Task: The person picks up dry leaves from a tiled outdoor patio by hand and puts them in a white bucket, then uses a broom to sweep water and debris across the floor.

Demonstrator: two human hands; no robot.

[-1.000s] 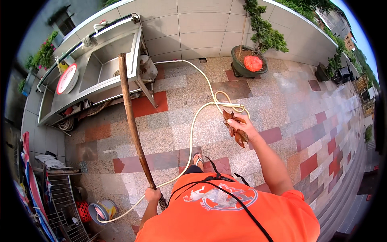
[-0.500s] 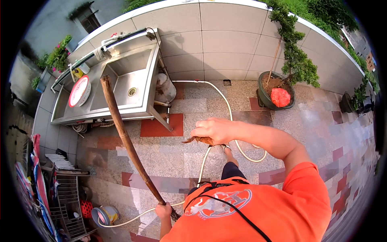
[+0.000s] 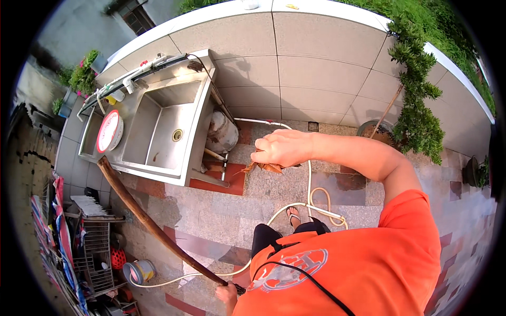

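Note:
My right hand (image 3: 282,147) is held out in front of me at chest height, its fingers closed round some brown dry leaves (image 3: 266,167). The leaves stick out below the fingers. Down at my left side, my left hand (image 3: 226,293) grips a long brown wooden stick (image 3: 158,235) close to its lower end. The stick slants away to the upper left, its far end appearing just below the front edge of the steel sink (image 3: 158,131). Dark bristly strands show beside the left hand, partly hidden by my orange shirt.
A red-rimmed basin (image 3: 110,131) stands on the sink's left part. A pale hose (image 3: 274,215) loops across the tiled floor to a bucket (image 3: 140,272). Against the wall (image 3: 327,42) at right stands a potted plant (image 3: 416,113). A metal rack (image 3: 97,253) is at left.
The stick's far end has swung left and lower. My right hand, still holding the leaves, has risen slightly in view. The whole view has shifted, and my sandalled foot now shows.

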